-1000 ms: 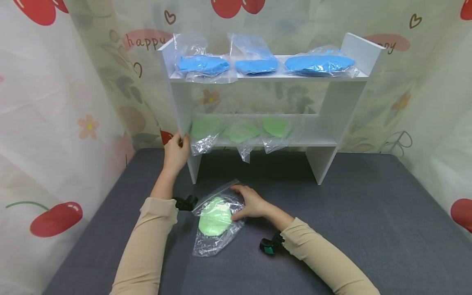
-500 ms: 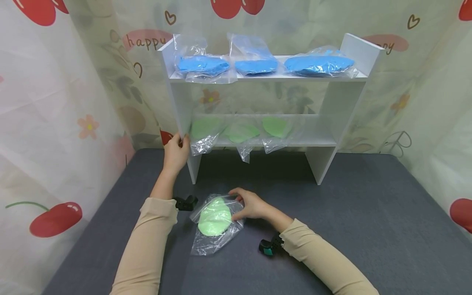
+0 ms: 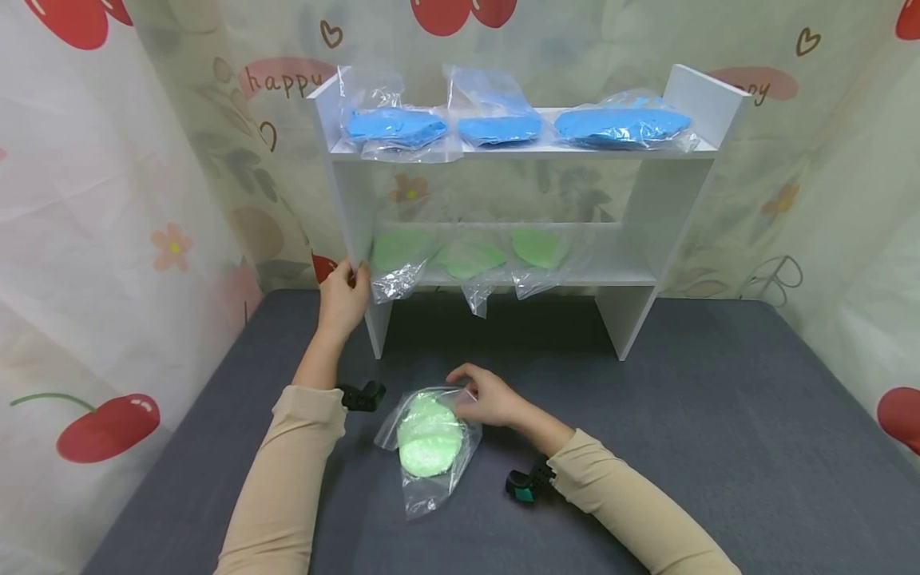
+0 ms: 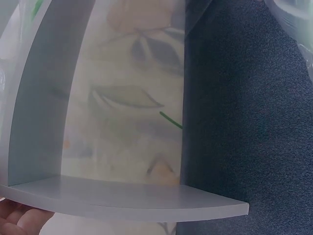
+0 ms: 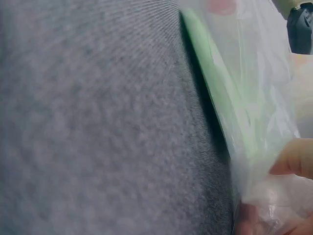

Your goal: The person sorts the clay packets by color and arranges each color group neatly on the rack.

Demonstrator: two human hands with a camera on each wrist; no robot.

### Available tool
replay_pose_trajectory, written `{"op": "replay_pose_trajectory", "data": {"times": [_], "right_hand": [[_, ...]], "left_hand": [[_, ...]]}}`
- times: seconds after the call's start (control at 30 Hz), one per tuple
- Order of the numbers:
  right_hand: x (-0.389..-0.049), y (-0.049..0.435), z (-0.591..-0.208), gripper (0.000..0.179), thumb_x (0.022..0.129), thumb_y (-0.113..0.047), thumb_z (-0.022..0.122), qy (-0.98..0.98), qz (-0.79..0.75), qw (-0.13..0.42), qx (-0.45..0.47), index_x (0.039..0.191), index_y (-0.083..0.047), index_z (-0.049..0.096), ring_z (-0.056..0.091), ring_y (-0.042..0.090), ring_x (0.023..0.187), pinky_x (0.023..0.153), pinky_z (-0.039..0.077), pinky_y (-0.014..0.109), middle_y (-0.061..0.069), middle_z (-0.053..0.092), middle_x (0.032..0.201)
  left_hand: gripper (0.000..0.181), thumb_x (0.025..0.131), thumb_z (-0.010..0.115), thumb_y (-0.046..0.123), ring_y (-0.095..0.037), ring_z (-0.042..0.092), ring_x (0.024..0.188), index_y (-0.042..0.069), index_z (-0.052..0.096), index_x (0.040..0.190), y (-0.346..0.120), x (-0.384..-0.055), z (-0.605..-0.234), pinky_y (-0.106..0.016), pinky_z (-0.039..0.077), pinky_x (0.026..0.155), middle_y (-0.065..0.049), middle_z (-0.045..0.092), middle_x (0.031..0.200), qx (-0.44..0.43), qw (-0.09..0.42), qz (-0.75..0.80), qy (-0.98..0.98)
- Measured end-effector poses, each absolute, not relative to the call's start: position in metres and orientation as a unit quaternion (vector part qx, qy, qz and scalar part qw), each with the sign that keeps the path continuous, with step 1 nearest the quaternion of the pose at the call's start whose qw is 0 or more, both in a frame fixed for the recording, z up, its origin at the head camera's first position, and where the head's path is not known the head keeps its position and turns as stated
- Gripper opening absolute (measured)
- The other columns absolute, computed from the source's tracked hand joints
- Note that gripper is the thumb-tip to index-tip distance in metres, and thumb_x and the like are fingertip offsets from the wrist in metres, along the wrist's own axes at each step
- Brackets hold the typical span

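Observation:
My left hand point(image 3: 343, 299) grips the left side panel of a white shelf unit point(image 3: 357, 208); in the left wrist view its curled fingers point(image 4: 24, 220) show behind the panel's edge. On the dark table in front lies a clear zip bag point(image 3: 430, 439) with a flat, rounded light green piece inside, of a kind I cannot tell. My right hand point(image 3: 492, 397) pinches this bag at its upper right, index finger raised. In the right wrist view, the thumb point(image 5: 296, 159) presses the crinkled plastic, and the green piece point(image 5: 215, 73) is seen edge-on.
Three clear bags with green pieces point(image 3: 470, 257) lie on the middle shelf, their corners hanging over its front edge. Three bags with blue contents point(image 3: 621, 125) lie on the top shelf. The dark table point(image 3: 719, 439) extends to the right. Patterned cloth point(image 3: 129, 239) hangs around it.
The bag on the table has turned and slid slightly right and toward me, and its top flap has come down. The right thumb has moved up a little. The left hand stays put.

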State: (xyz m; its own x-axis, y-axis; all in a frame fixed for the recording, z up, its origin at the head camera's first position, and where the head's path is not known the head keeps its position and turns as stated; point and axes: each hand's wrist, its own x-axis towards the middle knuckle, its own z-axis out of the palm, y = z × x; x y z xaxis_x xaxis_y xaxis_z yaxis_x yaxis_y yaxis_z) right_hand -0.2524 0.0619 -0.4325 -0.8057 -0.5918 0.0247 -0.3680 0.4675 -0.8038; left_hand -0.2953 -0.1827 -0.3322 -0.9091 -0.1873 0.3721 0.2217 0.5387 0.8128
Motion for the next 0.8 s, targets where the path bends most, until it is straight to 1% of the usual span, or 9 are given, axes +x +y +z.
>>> {"op": "replay_pose_trajectory", "data": {"times": [0.07,0.2,0.33,0.5,0.7,0.8], "right_hand": [[-0.252,0.063,-0.430,0.040,0.079,-0.007,0.063,0.844,-0.439,0.122,-0.282,0.118,-0.002,0.055,0.044,0.007,0.059,0.054,0.037,0.020,-0.002,0.050,0.068],[-0.251,0.066,-0.426,0.037,0.079,-0.007,0.061,0.842,-0.443,0.102,-0.289,0.115,-0.003,0.055,0.046,0.009,0.067,0.059,0.040,0.021,0.006,0.057,0.081],[-0.250,0.069,-0.422,0.037,0.081,-0.007,0.059,0.839,-0.442,0.100,-0.302,0.117,-0.003,0.054,0.051,0.009,0.073,0.061,0.043,0.022,0.012,0.061,0.087],[-0.250,0.072,-0.420,0.037,0.083,-0.006,0.060,0.832,-0.447,0.104,-0.312,0.119,-0.002,0.052,0.056,0.011,0.080,0.064,0.046,0.021,0.016,0.063,0.094],[-0.249,0.075,-0.420,0.041,0.084,-0.007,0.062,0.820,-0.470,0.115,-0.305,0.122,0.000,0.050,0.061,0.023,0.093,0.070,0.047,0.022,0.021,0.062,0.110],[-0.248,0.078,-0.419,0.044,0.084,-0.008,0.064,0.815,-0.484,0.123,-0.294,0.124,0.000,0.049,0.063,0.023,0.094,0.069,0.049,0.022,0.022,0.064,0.111]], "left_hand": [[0.034,0.098,0.040,0.020,-0.036,0.060,0.112,-0.004,0.057,0.115,-0.183,-0.296,-0.332,-0.049,0.051,0.086,-0.026,0.061,0.118,-0.009,0.215,-0.478,-0.852],[0.034,0.098,0.040,0.021,-0.036,0.061,0.110,-0.004,0.057,0.114,-0.183,-0.296,-0.332,-0.049,0.051,0.084,-0.026,0.061,0.118,-0.009,0.214,-0.477,-0.853],[0.034,0.098,0.040,0.021,-0.036,0.061,0.110,-0.004,0.057,0.114,-0.183,-0.296,-0.333,-0.048,0.051,0.084,-0.025,0.061,0.118,-0.009,0.212,-0.479,-0.852],[0.035,0.098,0.040,0.020,-0.036,0.062,0.107,-0.004,0.056,0.117,-0.182,-0.295,-0.332,-0.048,0.052,0.082,-0.026,0.062,0.116,-0.010,0.218,-0.475,-0.853],[0.033,0.098,0.040,0.020,-0.034,0.063,0.100,-0.003,0.056,0.116,-0.181,-0.293,-0.331,-0.044,0.051,0.076,-0.025,0.063,0.113,-0.008,0.220,-0.470,-0.855],[0.033,0.098,0.040,0.020,-0.033,0.064,0.098,-0.003,0.056,0.114,-0.181,-0.293,-0.331,-0.043,0.051,0.074,-0.025,0.063,0.112,-0.009,0.219,-0.471,-0.855]]}}
